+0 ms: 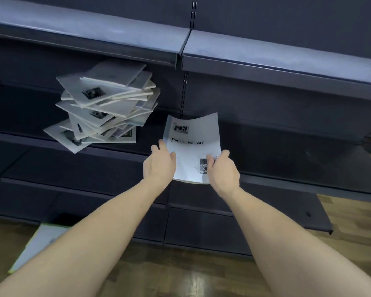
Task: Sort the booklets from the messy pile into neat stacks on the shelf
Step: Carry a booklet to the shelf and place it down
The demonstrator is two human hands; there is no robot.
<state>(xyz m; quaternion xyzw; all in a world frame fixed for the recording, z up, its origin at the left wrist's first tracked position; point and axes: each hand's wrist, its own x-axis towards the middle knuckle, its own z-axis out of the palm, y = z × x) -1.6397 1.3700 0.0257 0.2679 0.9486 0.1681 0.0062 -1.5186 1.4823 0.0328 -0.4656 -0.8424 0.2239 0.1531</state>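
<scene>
Dark metal shelving (266, 61) fills the whole view, tier over tier, with brown wood-look flooring (180, 279) showing below it. Up and to the left of the grip, on the middle shelf board (116, 151), the messy pile (104, 106) leans every which way, grey-white booklets fanned out at odd angles, corners poking over the shelf's front lip. Down at floor level, far left and well below the grip, a pale flat item with a green edge (39, 243) lies against the base of the unit; what it is, I cannot tell.

Now to the action: both bare forearms reach in from the bottom corners and meet on one booklet (193, 133), held out in front of the shelf, right of the pile and clear of it. Its cover faces up, printed words across the middle, a small photo at the top left, the far edge curling upward. Left hand (160, 166) grips the near left edge, thumb on top. Right hand (222, 170) pinches the near right corner, fingers curled over another small photo there.
</scene>
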